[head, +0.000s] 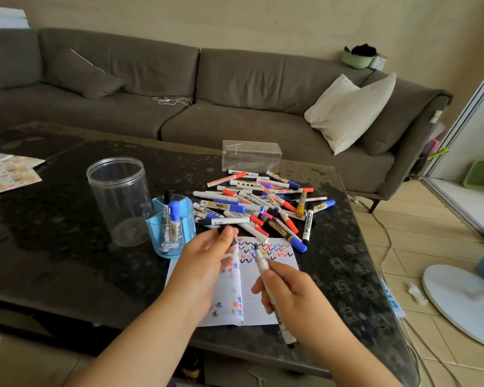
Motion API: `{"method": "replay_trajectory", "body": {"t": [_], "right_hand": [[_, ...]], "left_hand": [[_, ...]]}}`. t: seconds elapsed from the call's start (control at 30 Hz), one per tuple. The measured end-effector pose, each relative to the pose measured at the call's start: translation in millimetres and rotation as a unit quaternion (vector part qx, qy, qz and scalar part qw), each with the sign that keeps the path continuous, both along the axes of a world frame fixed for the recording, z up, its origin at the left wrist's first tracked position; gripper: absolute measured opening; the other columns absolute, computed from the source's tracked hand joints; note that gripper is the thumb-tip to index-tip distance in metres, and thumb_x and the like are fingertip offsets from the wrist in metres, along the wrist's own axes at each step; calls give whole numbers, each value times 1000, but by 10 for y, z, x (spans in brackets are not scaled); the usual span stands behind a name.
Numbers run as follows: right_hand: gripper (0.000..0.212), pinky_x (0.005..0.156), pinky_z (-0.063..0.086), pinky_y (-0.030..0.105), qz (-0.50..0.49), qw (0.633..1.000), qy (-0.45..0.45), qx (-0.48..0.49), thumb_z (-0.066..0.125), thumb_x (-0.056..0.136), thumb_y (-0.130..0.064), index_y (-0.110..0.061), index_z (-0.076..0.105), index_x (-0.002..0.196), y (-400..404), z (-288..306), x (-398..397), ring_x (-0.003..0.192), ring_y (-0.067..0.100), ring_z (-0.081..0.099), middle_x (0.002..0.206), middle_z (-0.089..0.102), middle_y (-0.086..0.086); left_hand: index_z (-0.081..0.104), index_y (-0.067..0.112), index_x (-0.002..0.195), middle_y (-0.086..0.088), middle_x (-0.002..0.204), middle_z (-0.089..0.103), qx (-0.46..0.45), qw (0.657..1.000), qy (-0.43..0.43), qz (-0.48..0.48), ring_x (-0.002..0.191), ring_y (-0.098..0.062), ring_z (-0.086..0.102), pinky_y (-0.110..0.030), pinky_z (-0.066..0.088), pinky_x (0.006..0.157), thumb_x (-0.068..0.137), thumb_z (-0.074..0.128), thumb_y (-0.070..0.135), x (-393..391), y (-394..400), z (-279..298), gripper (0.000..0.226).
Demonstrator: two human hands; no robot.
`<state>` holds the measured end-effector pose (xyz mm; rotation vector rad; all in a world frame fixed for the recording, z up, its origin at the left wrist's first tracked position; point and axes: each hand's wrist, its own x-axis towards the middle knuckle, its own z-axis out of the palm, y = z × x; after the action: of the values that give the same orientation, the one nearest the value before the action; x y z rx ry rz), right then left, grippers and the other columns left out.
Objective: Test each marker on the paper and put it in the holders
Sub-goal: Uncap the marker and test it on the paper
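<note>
While our right hand (pixel 287 289) grips an uncapped white marker (pixel 263 268) above the scribbled paper (pixel 266 286), our left hand (pixel 207 263) pinches its black cap (pixel 226 229). Its tip is dark.

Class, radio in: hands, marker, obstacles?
Right hand grips uncapped marker, tip over paper. Left hand pinches black cap. Nothing blocking.

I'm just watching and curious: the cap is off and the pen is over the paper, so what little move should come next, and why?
Probably lower the marker in the right hand until its tip draws a short stroke on the paper. The left hand already holds the black cap clear, and the dark tip points at the rows of earlier test squiggles, so the test mark looks like the step due.
</note>
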<state>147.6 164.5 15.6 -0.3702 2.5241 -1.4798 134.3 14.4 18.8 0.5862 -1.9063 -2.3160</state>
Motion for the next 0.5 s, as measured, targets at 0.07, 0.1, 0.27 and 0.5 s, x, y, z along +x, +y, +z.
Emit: {"method": "replay_trajectory", "body": {"t": [0.07,0.1,0.27,0.5], "right_hand": [[22,66,52,20,-5,995,-57,-78,44,99,-19,-31,51,117,-2,2,-42,60,4,56,74,69,-11],[27,67,53,21,-11,990,-74,-116,47,98,-16,-36,48,117,8,-11,-68,62,6,59,82,72,-5],[23,59,54,23,-64,934,-179,-301,44,98,-8,-9,66,102,56,-21,-225,58,14,58,85,70,17],[14,59,50,23,-73,905,-209,-364,48,95,-7,-5,60,101,76,-274,-478,59,12,52,71,62,10]], "left_hand": [[69,23,103,8,100,68,-61,998,-27,18,98,-11,60,-38,45,98,83,63,43,5,-37,-57,29],[68,24,101,9,97,66,-83,996,-35,17,97,-10,59,-36,45,97,84,63,42,11,-55,-80,25],[59,35,75,19,84,62,-162,986,-22,-25,84,1,55,-19,41,68,86,65,27,19,-136,-199,15],[69,25,90,11,88,68,-272,960,-12,-64,86,-5,61,-17,47,72,84,68,23,-107,-231,-505,7]]}}
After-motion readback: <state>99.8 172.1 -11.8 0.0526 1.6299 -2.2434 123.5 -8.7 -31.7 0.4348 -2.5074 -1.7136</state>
